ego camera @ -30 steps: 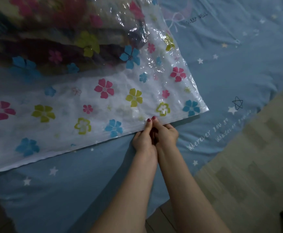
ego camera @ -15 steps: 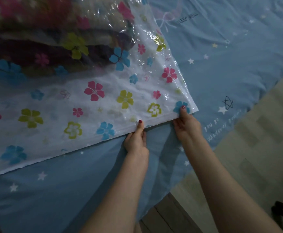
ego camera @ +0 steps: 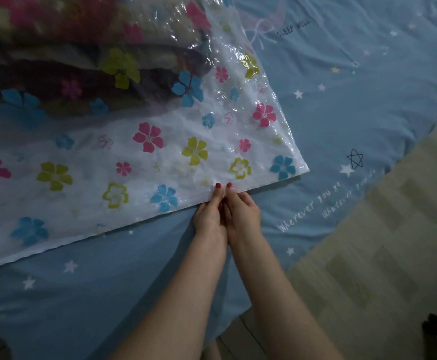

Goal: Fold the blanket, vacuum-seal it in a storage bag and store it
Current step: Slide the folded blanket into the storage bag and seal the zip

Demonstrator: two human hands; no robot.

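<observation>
Done so far: we have the folded, dark floral fleece blanket [ego camera: 77, 55] already inside the clear plastic storage bag printed with pink, blue and yellow-green flowers [ego camera: 160, 141], so folding and loading look finished.
Where it lies: the bag rests on the light blue bed sheet with white stars and lettering [ego camera: 342, 105], the blanket bulging at the far left end, the flat empty part reaching toward us.
Step in hand: we judge this to be closing the zip strip along the bag's near edge [ego camera: 196, 197].
Still left: the rest of the seal toward the left, drawing the air out, then storing the bag; no vacuum or pump shows here.
Left hand [ego camera: 209, 216]: thumb on top of the strip, fingers curled beneath, pinching the edge.
Right hand [ego camera: 243, 211]: touching the left one, thumb pressed on the strip just beside it, fingers tucked under, pinching too.
Arms: both forearms reach forward and close together from the bed's near edge.
Floor: pale patterned floor [ego camera: 384, 255] to the right.
</observation>
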